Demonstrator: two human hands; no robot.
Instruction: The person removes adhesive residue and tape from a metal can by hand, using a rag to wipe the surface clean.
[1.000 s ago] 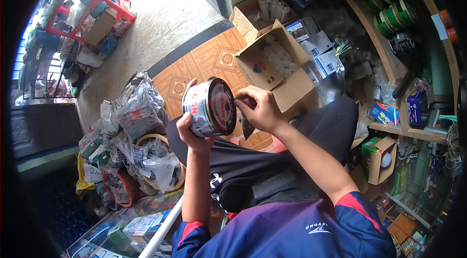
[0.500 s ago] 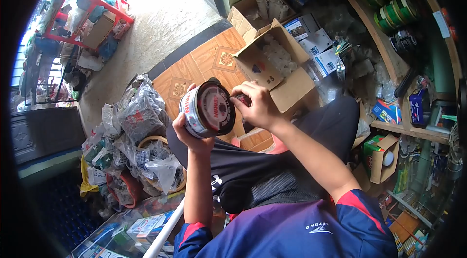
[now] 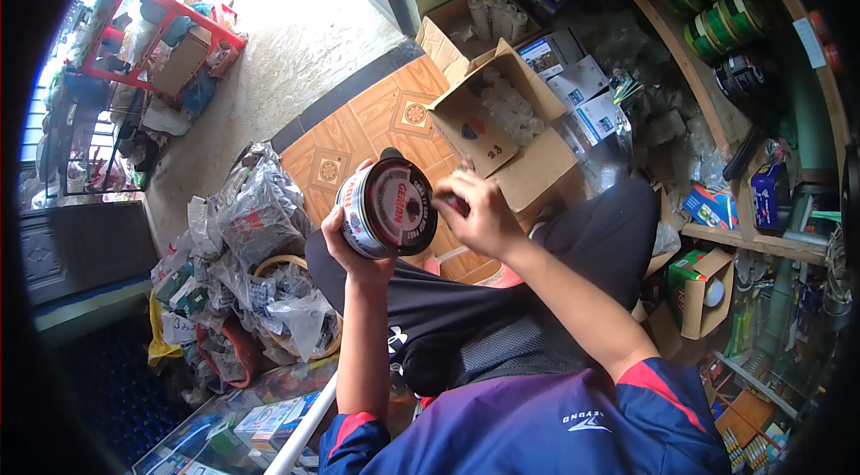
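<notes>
My left hand (image 3: pixel 345 247) is wrapped round a round, drum-shaped pack (image 3: pixel 399 206) from the left and below. The pack has a pale printed side and a dark end face with a red and white label, tilted up toward me. A dark tab sticks up at its top edge. Just right of its rim is my right hand (image 3: pixel 484 217), fingers curled together. Something small and dark reddish shows among those fingers, but I cannot make out its kind.
Open cardboard boxes (image 3: pixel 528 172) with white items stand ahead on the tiled floor (image 3: pixel 367 139). Plastic-wrapped goods (image 3: pixel 260 215) are heaped at left. Shelves with green spools (image 3: pixel 726 25) line the right side. A glass case (image 3: pixel 224 430) is at lower left.
The pack has turned, so the label on its end face reads at a different angle. My right hand has moved slightly right, off the rim.
</notes>
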